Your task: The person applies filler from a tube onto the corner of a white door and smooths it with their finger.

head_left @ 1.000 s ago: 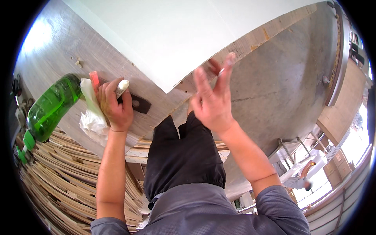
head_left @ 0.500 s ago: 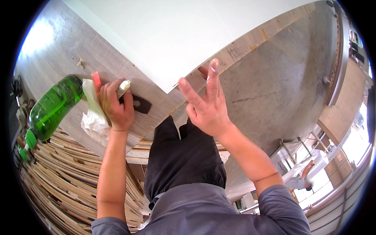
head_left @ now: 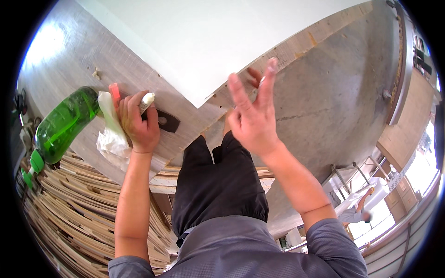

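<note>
My left hand (head_left: 139, 123) rests on the wooden table with its fingers wrapped round a small white-capped tube (head_left: 147, 100), whose tip points away from me. Beside that hand lie a red piece (head_left: 114, 91), a crumpled white tissue (head_left: 112, 142) and a dark flat plate (head_left: 168, 121) with a round mark on it. A large white panel (head_left: 185, 51) covers the table, one corner pointing toward me. Just right of this corner my right hand (head_left: 256, 120) is raised near the panel's edge, slightly blurred, fingers apart and nothing in it. White smears show on a finger.
A green spray bottle (head_left: 67, 123) lies at the left on the table (head_left: 88, 51). Stacked wood strips (head_left: 79, 199) sit below it. Grey concrete floor (head_left: 333, 92) extends to the right. Farther off, at lower right, are a metal-framed cart (head_left: 343, 178) and another person (head_left: 354, 215).
My right hand has moved a little to the right and away from the panel's corner, fingers still spread. My left hand stays in place with the tube.
</note>
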A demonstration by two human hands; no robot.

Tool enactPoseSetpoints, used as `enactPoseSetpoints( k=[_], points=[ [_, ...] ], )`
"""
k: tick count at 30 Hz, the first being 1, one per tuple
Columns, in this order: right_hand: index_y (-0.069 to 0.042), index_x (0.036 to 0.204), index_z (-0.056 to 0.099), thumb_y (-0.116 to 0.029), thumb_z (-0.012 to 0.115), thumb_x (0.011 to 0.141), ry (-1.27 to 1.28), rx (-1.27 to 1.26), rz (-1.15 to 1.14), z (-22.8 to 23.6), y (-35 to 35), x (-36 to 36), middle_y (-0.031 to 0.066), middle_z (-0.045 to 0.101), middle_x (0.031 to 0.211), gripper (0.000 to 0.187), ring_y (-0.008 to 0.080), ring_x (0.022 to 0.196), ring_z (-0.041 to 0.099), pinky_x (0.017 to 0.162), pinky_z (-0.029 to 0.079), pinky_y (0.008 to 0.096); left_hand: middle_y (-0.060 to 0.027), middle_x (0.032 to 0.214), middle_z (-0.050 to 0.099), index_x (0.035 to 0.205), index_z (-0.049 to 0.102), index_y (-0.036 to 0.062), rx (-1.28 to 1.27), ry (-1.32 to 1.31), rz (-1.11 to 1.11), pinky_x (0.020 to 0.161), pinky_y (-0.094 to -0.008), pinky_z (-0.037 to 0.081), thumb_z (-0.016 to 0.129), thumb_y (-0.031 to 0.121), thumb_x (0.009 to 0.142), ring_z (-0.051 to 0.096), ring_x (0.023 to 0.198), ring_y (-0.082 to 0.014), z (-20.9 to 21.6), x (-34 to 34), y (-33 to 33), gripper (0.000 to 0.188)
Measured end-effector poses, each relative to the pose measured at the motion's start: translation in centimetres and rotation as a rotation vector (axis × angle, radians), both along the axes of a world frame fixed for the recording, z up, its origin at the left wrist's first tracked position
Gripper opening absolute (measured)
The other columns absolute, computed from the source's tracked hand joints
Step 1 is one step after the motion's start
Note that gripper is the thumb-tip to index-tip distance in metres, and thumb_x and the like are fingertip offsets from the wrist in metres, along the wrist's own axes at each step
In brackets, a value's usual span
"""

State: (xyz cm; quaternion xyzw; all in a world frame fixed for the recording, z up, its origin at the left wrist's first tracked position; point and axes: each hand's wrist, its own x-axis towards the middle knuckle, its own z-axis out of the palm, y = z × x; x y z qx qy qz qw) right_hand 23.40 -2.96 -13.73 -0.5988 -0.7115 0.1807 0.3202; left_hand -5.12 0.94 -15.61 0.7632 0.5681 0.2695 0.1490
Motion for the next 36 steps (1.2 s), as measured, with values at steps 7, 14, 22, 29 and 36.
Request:
enactPoseSetpoints(
  k=[7,14,22,29,36],
  points=[
    [-0.032,0.159,0.053,0.009,0.065,0.076,-0.016,-0.052,-0.043,1.1,0.2,0.6,0.0318,0.015,0.172,0.093,0.0509,0.147,0.042,0.109,0.050,0.0526,-0.0116,0.103,0.069,0.116,0.067,0.0041,0.011,0.014,-0.005,0.091,-0.0450,0.046,0.068,0.006,0.092,0.062,0.094,-0.0349,0.1,0.0,0.1,0.024],
    [-0.023,0.151,0.061,0.015,0.062,0.074,0.153,-0.104,0.032,2.4,0.0,0.5,0.0304,0.011,0.173,0.085,0.0520,0.155,0.028,0.109,0.050,0.0502,-0.0134,0.106,0.069,0.115,0.067,0.0013,-0.009,0.024,-0.010,0.097,-0.0450,0.047,0.067,0.003,0.096,0.063,0.099,-0.0348,0.2,0.1,0.0,0.019],
    [-0.019,0.147,0.064,0.019,0.058,0.073,0.224,-0.066,-0.015,2.5,1.5,0.4,0.0302,0.004,0.173,0.084,0.0531,0.159,0.017,0.109,0.050,0.0497,-0.0112,0.103,0.069,0.114,0.068,0.0045,0.003,0.003,0.005,0.093,-0.0440,0.045,0.068,0.004,0.092,0.062,0.096,-0.0337,0.1,0.0,-0.1,0.023],
    [-0.028,0.153,0.060,0.007,0.064,0.077,0.109,-0.155,0.085,2.0,-2.5,-2.9,0.0308,0.016,0.172,0.083,0.0545,0.152,0.031,0.115,0.042,0.0578,-0.0096,0.102,0.069,0.115,0.068,0.0067,0.024,-0.008,-0.008,0.090,-0.0442,0.045,0.069,0.006,0.091,0.061,0.094,-0.0333,-0.3,0.1,0.0,0.024],
    [-0.038,0.158,0.051,0.001,0.067,0.083,-0.196,-0.067,0.018,0.6,-2.0,-3.1,0.0276,0.014,0.174,0.086,0.0595,0.151,0.030,0.114,0.032,0.0742,-0.0110,0.104,0.069,0.115,0.068,0.0049,0.005,0.006,0.000,0.092,-0.0442,0.046,0.069,0.005,0.092,0.062,0.095,-0.0340,0.0,-0.1,-0.1,0.023]
  ],
)
